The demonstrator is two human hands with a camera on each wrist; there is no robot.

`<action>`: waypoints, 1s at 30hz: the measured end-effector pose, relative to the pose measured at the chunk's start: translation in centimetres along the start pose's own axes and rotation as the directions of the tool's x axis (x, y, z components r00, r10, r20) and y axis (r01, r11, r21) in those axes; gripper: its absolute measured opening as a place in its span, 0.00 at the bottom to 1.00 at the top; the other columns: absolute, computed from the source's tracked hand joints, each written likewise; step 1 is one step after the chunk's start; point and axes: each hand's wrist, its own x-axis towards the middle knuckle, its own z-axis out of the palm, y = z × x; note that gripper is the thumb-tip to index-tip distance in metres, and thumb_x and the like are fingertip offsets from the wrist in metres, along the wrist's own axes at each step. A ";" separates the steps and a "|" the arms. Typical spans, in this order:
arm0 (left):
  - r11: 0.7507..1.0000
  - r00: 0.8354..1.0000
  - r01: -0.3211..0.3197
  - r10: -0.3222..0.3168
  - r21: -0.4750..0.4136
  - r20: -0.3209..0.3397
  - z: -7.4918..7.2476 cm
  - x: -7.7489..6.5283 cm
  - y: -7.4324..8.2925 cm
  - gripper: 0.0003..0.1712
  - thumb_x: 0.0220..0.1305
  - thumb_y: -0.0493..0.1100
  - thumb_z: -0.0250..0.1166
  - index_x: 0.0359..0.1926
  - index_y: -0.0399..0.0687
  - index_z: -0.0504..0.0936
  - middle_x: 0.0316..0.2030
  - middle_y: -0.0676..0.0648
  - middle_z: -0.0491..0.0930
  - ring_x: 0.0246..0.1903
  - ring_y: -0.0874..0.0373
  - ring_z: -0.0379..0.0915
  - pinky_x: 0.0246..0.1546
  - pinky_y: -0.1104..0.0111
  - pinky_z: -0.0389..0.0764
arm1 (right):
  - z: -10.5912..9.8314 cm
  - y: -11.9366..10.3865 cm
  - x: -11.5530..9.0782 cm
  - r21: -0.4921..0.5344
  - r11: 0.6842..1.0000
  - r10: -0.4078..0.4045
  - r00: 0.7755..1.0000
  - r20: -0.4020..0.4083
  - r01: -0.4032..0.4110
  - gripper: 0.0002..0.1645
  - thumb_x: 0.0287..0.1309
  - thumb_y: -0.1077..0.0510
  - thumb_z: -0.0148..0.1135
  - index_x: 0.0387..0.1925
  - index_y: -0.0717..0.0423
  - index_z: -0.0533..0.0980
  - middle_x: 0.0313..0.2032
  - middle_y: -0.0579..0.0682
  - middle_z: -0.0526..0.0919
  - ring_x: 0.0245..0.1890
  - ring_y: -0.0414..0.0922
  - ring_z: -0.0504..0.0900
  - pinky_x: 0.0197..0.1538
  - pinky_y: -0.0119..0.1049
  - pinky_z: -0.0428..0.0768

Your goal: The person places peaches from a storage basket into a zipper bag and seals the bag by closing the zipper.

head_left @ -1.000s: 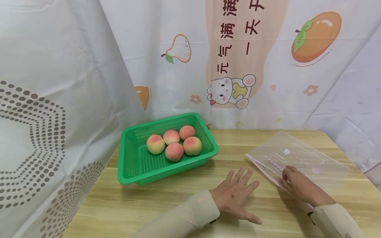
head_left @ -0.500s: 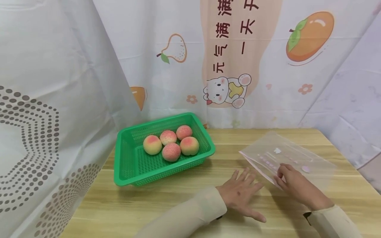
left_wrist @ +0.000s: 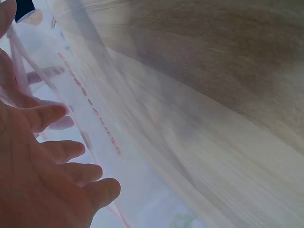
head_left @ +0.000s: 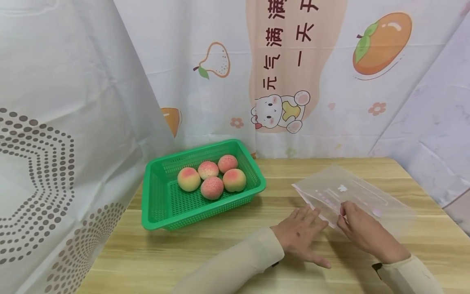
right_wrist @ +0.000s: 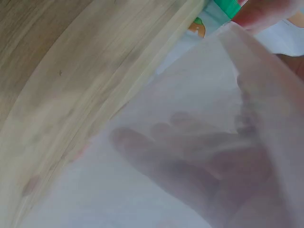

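Observation:
A translucent plastic bag (head_left: 361, 188) with a pink edge and small printed motifs lies on the right side of the table. My right hand (head_left: 361, 228) pinches its near edge and holds the upper layer slightly raised; the right wrist view shows those fingertips (right_wrist: 259, 16) on the film. The left hand (head_left: 299, 234) is spread, palm down, with its fingertips at the pink edge. In the left wrist view its straight fingers (left_wrist: 66, 149) lie beside that edge, though contact is hard to judge. Through the film, the right wrist view shows the left hand blurred.
A green perforated basket (head_left: 205, 215) stands at the left back of the wooden table (head_left: 176, 257), holding several pink-and-yellow peaches (head_left: 212, 188). Behind it hangs a printed white curtain (head_left: 220, 106); another curtain (head_left: 66, 81) runs along the left.
My left hand has moved right to the bag's pink edge. The right hand keeps its pinch, and the bag's near edge has shifted slightly. The head view has turned a little right.

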 end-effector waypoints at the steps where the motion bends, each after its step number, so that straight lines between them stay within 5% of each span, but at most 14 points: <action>1: 1.000 1.000 0.005 -0.005 -0.004 0.003 0.0 0.0 0.0 0.57 0.55 0.84 0.51 0.79 0.65 0.51 0.79 0.50 0.40 0.77 0.49 0.34 0.73 0.60 0.49 | 0.0 0.0 0.0 -0.005 1.000 -0.014 1.000 -0.018 0.014 0.07 0.66 0.67 0.51 0.34 0.56 0.63 0.24 0.44 0.63 0.21 0.36 0.61 0.23 0.31 0.64; 6: 1.000 1.000 0.021 -0.021 -0.015 0.013 0.1 0.1 0.0 0.56 0.55 0.84 0.51 0.79 0.67 0.51 0.79 0.50 0.40 0.77 0.49 0.35 0.73 0.61 0.49 | 0.2 -0.3 0.0 -0.038 0.997 -0.070 0.992 -0.103 0.067 0.10 0.65 0.69 0.51 0.35 0.55 0.61 0.20 0.41 0.61 0.19 0.35 0.60 0.22 0.32 0.63; 17: 0.999 0.997 0.047 -0.048 0.020 0.055 0.4 0.1 -0.1 0.55 0.54 0.84 0.51 0.78 0.70 0.53 0.79 0.49 0.41 0.77 0.50 0.34 0.73 0.58 0.51 | 0.3 -0.2 -0.1 -0.052 0.997 -0.059 0.983 -0.175 0.051 0.06 0.66 0.71 0.46 0.41 0.61 0.60 0.19 0.42 0.64 0.17 0.36 0.60 0.20 0.32 0.62; 26: 0.994 0.991 0.084 -0.091 0.074 0.099 0.9 0.2 0.1 0.55 0.52 0.86 0.52 0.77 0.72 0.55 0.77 0.52 0.48 0.77 0.51 0.38 0.73 0.58 0.52 | 0.5 -0.2 0.0 -0.068 0.996 -0.067 0.952 -0.298 0.049 0.06 0.67 0.71 0.45 0.40 0.61 0.59 0.15 0.42 0.61 0.14 0.40 0.59 0.17 0.36 0.60; 30: 0.992 0.985 0.094 -0.104 0.078 0.134 1.1 0.3 0.0 0.55 0.51 0.86 0.52 0.77 0.73 0.55 0.77 0.53 0.49 0.77 0.51 0.38 0.73 0.58 0.50 | 0.4 -0.2 0.1 -0.091 0.992 -0.111 0.933 -0.344 0.084 0.09 0.67 0.72 0.48 0.47 0.67 0.63 0.16 0.42 0.63 0.13 0.38 0.59 0.16 0.37 0.62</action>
